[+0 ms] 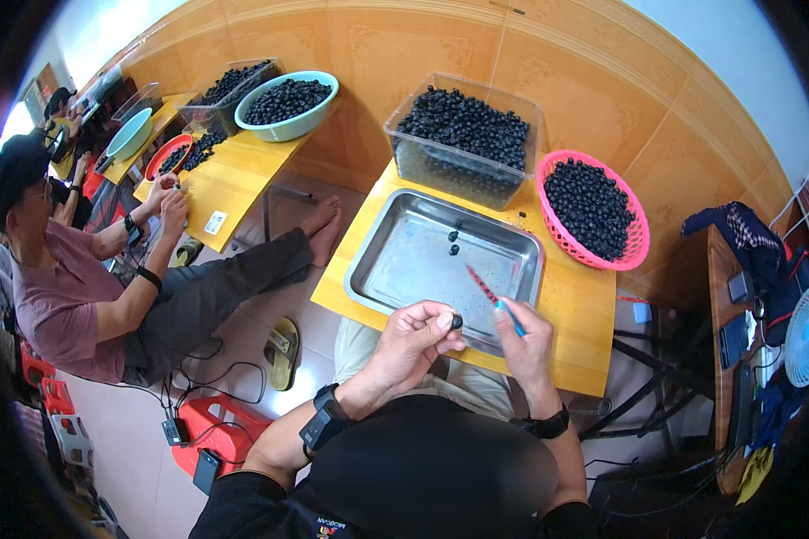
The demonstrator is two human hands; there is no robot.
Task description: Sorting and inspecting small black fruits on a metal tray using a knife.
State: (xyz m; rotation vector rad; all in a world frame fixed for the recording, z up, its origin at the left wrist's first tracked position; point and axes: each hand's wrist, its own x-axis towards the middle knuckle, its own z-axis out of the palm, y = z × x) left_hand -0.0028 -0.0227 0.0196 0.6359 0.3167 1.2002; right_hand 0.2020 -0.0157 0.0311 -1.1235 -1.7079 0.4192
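My left hand (pixel 416 341) pinches a small, dark round fruit (pixel 457 321) between thumb and fingers, above the near edge of a metal tray (pixel 382 242). Beside it, my right hand (pixel 526 340) is closed round the blue handle of a slim knife (pixel 483 284), whose narrow, red-patterned blade points up and left over the tray. A few loose dark fruits (pixel 454 237) lie in the tray, towards its far side. The two hands are close together but apart.
Behind the tray stands a clear plastic bin (pixel 463 184) of dark fruits, with a pink basket (pixel 643 235) of them at its right. At the left, a seated person (pixel 72 287) works at another wooden table (pixel 229 198). A red stool (pixel 216 431) and cables are on the floor.
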